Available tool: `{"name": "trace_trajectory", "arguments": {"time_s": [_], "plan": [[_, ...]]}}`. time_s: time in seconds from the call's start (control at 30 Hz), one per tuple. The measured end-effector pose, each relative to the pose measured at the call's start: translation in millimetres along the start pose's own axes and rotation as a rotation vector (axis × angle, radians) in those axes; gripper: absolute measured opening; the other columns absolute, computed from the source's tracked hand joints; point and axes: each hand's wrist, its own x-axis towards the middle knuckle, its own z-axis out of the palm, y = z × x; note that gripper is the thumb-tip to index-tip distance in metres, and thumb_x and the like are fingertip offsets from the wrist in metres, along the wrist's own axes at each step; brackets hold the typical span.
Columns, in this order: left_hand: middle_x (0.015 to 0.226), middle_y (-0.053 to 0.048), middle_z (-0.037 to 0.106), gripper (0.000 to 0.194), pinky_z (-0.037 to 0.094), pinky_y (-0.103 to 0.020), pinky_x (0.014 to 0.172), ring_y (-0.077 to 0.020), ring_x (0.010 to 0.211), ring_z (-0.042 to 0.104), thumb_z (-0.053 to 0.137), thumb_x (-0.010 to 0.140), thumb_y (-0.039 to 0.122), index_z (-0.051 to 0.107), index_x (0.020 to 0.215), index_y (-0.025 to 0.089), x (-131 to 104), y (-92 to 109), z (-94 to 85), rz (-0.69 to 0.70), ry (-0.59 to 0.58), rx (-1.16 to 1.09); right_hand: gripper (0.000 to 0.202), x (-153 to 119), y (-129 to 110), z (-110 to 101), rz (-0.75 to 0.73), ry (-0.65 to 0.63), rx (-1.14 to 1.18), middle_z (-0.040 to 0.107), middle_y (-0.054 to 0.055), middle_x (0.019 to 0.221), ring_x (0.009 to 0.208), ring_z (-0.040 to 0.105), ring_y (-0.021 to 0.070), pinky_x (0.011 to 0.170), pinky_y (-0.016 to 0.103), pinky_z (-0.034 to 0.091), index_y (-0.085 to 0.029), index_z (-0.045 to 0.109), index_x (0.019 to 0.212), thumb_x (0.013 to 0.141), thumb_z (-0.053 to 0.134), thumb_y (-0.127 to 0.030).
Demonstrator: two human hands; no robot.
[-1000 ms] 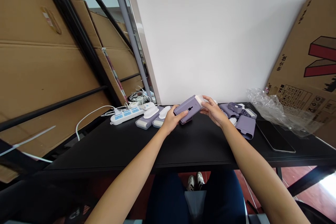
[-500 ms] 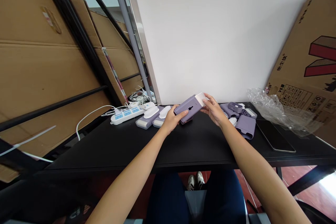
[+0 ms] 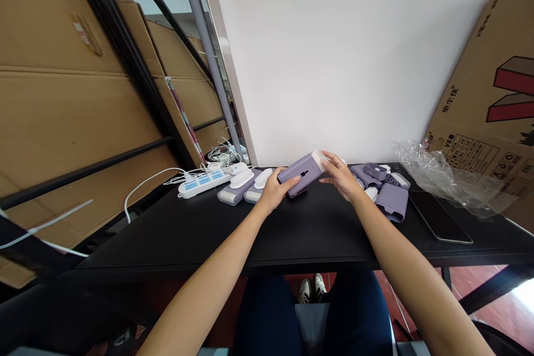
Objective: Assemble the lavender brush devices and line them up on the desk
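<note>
A purple sleeve [image 3: 301,171] with a dark slot is tilted up above the black table, and my left hand [image 3: 276,189] is closed round its lower left end. A white piece [image 3: 319,159] sticks out of the sleeve's upper right end. The fingers of my right hand [image 3: 339,175] pinch that white piece at its outer edge. Left of my hands lie two purple-and-white devices [image 3: 236,188] with white oval parts on top. More purple parts [image 3: 392,200] and a coiled cord sit in a group to the right of my right hand.
On the black table [image 3: 317,233] are a white power strip [image 3: 204,181] with cables at the left, and a dark phone [image 3: 440,217] at the right. Clear plastic wrap [image 3: 446,178] lies against a large cardboard box [image 3: 492,94]. A white panel [image 3: 334,55] stands behind.
The white piece shows a little less beyond the sleeve's end than before. Both hands keep their hold, and the view has shifted slightly.
</note>
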Motion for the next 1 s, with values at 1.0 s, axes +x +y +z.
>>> {"name": "trace_trajectory", "arguments": {"time_s": [1.0], "plan": [[0.091,-0.002,0.067,0.051,0.050,-0.028,0.067,-0.0173,0.076,0.063,0.078,0.076,0.059,0.062,0.105,0.021,3.6,-8.0,-2.1,0.007,-0.028,-0.035,0.055,-3.7,-0.2,6.3,-0.015,-0.029,-0.057,0.067,0.003,0.117,0.095,0.067,0.0184,0.064,0.025,0.058,-0.034,0.055,0.139,0.087,0.070,-0.047]]}}
